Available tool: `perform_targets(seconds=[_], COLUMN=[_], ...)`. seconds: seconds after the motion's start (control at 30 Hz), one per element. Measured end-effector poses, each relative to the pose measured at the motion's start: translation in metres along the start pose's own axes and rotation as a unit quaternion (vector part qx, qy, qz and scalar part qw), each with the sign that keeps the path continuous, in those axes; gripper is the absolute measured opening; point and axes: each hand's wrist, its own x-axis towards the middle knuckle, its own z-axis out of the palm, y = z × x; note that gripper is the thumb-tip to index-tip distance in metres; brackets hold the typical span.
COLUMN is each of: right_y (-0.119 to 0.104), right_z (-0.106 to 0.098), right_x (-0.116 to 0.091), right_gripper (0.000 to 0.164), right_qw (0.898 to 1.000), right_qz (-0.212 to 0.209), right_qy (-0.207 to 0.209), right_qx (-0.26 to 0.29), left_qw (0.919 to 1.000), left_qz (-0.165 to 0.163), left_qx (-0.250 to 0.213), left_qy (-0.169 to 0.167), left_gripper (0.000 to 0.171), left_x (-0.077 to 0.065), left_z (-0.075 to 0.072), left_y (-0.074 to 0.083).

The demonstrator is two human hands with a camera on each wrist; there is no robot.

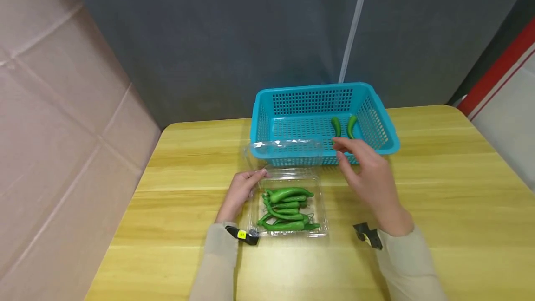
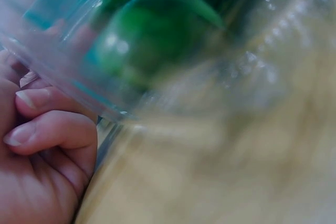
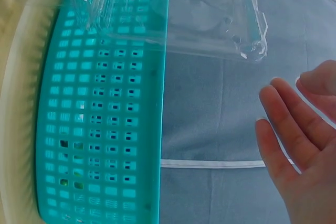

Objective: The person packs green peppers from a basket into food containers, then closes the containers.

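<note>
A clear plastic clamshell box (image 1: 322,208) stands on the table with its lid raised at the far side. Several green chili peppers (image 1: 288,225) lie in it. My left hand (image 1: 240,192) grips the box's left side near the hinge, its fingers curled in the left wrist view. Behind the box is a blue plastic basket (image 1: 309,91) with two green peppers (image 1: 336,126) on its floor. My right hand (image 1: 372,180) is in the air by the basket's near right side, holding nothing. In the right wrist view its fingers (image 3: 286,114) are loosely extended.
The raised transparent lid (image 3: 210,19) overlaps the front of the basket. The wooden table (image 1: 175,231) reaches a grey partition (image 1: 209,50) behind and a pinkish wall (image 1: 58,152) at the left. A small black wrist device (image 1: 368,236) sits at each cuff.
</note>
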Motion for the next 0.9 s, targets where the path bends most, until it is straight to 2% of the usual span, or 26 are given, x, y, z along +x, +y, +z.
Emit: perform_targets(seconds=[0.23, 0.5, 0.7, 0.9], right_y=[0.007, 0.009, 0.016, 0.023], right_z=[-0.003, -0.001, 0.005, 0.010], right_x=[-0.002, -0.001, -0.004, -0.009], right_gripper=[0.030, 0.030, 0.029, 0.029], right_qw=[0.999, 0.998, 0.998, 0.995], right_qz=[0.025, 0.027, 0.041, 0.085], right_qy=[0.022, 0.053, 0.048, 0.025], right_qx=[-0.017, -0.001, -0.016, -0.039], left_qw=[1.0000, 0.9999, 0.9999, 0.9999], left_qz=[-0.004, -0.013, -0.011, -0.005], left_qx=[-0.007, -0.006, -0.011, -0.011], left_qy=[-0.003, 0.004, 0.001, -0.004], left_gripper=[0.036, 0.040, 0.039, 0.039], left_x=[0.001, -0.001, -0.002, -0.001], left_z=[0.001, 0.000, 0.000, 0.000], left_y=[-0.002, -0.001, -0.002, -0.001])
